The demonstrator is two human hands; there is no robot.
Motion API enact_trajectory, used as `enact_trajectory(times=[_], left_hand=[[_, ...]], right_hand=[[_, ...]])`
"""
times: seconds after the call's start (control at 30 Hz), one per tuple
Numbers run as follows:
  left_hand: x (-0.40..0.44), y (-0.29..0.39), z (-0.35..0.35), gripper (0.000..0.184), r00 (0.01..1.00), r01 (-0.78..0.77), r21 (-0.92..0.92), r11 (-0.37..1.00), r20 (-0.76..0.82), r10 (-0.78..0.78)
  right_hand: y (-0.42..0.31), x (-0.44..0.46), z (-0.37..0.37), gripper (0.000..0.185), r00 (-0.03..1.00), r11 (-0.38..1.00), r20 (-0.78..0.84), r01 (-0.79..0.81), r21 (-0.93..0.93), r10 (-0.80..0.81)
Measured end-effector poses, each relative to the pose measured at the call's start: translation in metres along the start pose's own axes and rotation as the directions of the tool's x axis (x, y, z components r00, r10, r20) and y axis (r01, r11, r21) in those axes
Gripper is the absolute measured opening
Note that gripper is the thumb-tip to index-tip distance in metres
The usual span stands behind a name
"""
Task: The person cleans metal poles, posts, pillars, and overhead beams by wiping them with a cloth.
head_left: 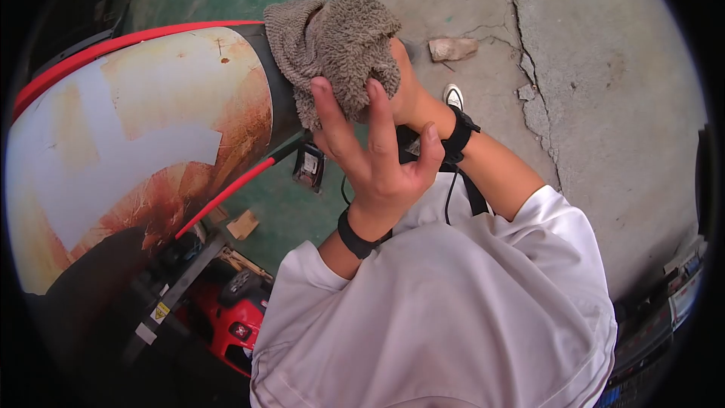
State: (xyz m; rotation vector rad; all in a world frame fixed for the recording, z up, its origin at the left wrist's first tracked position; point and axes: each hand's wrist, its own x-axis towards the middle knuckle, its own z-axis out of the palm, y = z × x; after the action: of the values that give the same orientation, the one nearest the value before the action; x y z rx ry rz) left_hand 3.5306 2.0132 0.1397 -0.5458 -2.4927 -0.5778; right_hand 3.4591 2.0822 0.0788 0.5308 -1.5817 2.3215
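A grey-brown towelling cloth is bunched over the dark end of a large rounded white panel with rust-coloured, peeling patches. My right hand comes in behind the cloth and is closed on it; most of its fingers are hidden by the folds. In front of the cloth is my left hand, fingers spread, with two fingertips overlapping the cloth's lower edge. Whether those tips press on it, I cannot tell. Black bands circle both wrists.
A red strip runs along the panel's upper edge, and a red bar slants below it. A red machine stands at the lower left. On the cracked concrete floor lies a brick-like block, near a white shoe.
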Motion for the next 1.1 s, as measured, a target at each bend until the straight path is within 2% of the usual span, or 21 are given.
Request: enact_trajectory(times=[0.03, 0.1, 0.2, 0.27, 0.3, 0.37, 0.47, 0.53, 0.57, 0.73, 0.8, 0.9, 1.0, 1.03, 1.1], left_hand=[[-0.004, -0.003, 0.009, 0.070, 0.999, 0.021, -0.013, 1.000, 0.042, -0.020], [-0.015, -0.010, 0.018, 0.074, 0.984, 0.080, -0.087, 0.993, 0.168, -0.065], [-0.045, -0.022, 0.027, 0.075, 0.967, 0.065, -0.100, 0.993, 0.250, -0.038], [-0.065, -0.026, 0.020, 0.074, 0.981, 0.068, -0.147, 0.987, 0.188, -0.039], [-0.074, -0.028, 0.015, 0.072, 0.991, 0.057, -0.172, 0.983, 0.133, -0.034], [-0.081, -0.029, 0.004, 0.070, 1.000, 0.008, -0.197, 0.980, 0.013, -0.006], [-0.080, -0.027, -0.012, 0.069, 0.978, -0.190, -0.006, 0.982, -0.091, 0.188], [-0.071, -0.028, -0.011, 0.069, 0.948, -0.294, 0.103, 0.950, -0.095, 0.303], [-0.065, -0.028, -0.009, 0.069, 0.936, -0.329, 0.135, 0.935, -0.085, 0.342], [-0.022, -0.024, 0.015, 0.068, 0.936, -0.350, 0.096, 0.932, 0.016, 0.351], [-0.026, -0.026, 0.025, 0.068, 0.952, -0.303, 0.038, 0.952, 0.049, 0.301], [-0.064, -0.032, 0.042, 0.067, 0.987, -0.126, -0.167, 0.978, 0.075, 0.140], [-0.093, -0.040, 0.037, 0.068, 0.968, -0.129, -0.177, 0.976, 0.189, 0.163], [-0.100, -0.044, 0.030, 0.066, 0.957, -0.194, -0.123, 0.973, 0.192, 0.216], [-0.106, -0.054, 0.013, 0.060, 0.914, -0.369, 0.029, 0.929, 0.194, 0.357]], right_hand=[[0.009, -0.007, -0.006, 0.041, 0.993, 0.991, 0.010, -0.119, 0.059, 0.118], [0.026, -0.029, -0.015, 0.042, 0.968, 0.967, 0.013, -0.251, 0.053, 0.251], [0.036, -0.049, -0.025, 0.042, 0.954, 0.949, 0.007, -0.298, -0.105, 0.300], [0.018, -0.057, -0.022, 0.042, 0.934, 0.924, 0.033, -0.345, -0.165, 0.355], [0.014, -0.060, -0.016, 0.044, 0.938, 0.932, 0.024, -0.342, -0.119, 0.347], [-0.004, -0.049, -0.006, 0.046, 0.988, 0.981, 0.061, -0.128, -0.148, 0.139], [-0.008, -0.021, 0.021, 0.049, 0.984, 0.978, 0.028, 0.176, -0.115, -0.174], [-0.003, -0.006, 0.023, 0.052, 0.965, 0.960, 0.042, 0.263, -0.100, -0.260], [0.002, 0.003, 0.018, 0.053, 0.965, 0.962, 0.087, 0.255, -0.101, -0.247], [0.025, -0.003, 0.016, 0.049, 1.000, 0.996, 0.007, -0.016, -0.087, 0.017], [0.013, -0.010, 0.002, 0.047, 0.970, 0.970, 0.058, -0.231, -0.079, 0.236], [0.006, -0.023, -0.011, 0.049, 0.873, 0.876, 0.097, -0.466, -0.121, 0.478], [0.023, -0.062, -0.015, 0.053, 0.841, 0.851, 0.168, -0.474, -0.228, 0.514], [0.036, -0.080, -0.010, 0.056, 0.882, 0.879, 0.189, -0.364, -0.309, 0.431], [0.044, -0.106, -0.001, 0.062, 0.891, 0.883, 0.227, -0.297, -0.363, 0.393]])
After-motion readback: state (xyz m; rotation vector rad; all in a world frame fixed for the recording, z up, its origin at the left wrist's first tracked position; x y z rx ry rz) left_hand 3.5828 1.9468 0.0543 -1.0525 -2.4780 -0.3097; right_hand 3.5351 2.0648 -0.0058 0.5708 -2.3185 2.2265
